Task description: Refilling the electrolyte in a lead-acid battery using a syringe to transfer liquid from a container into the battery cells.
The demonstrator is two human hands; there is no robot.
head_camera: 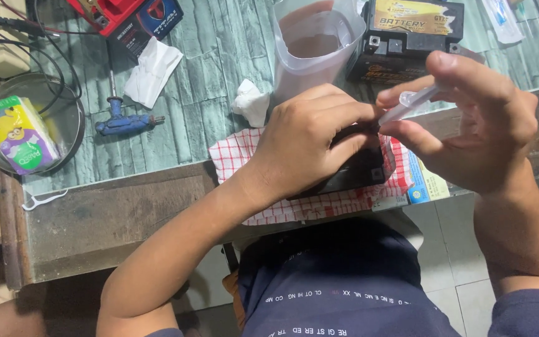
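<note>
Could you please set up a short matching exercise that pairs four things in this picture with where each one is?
Things:
1. syringe
2. blue-handled tool
3. checked cloth
4. tissue pack

Places:
A. in the round glass dish at the far left
B. between the right hand's fingers
C. under the small black battery that the left hand steadies
D. lying free on the tabletop, left of the hands

Pairs: 1-B, 2-D, 3-C, 4-A

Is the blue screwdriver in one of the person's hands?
No. The blue screwdriver lies on the table, apart from the left hand, while the right hand holds a syringe.
</note>
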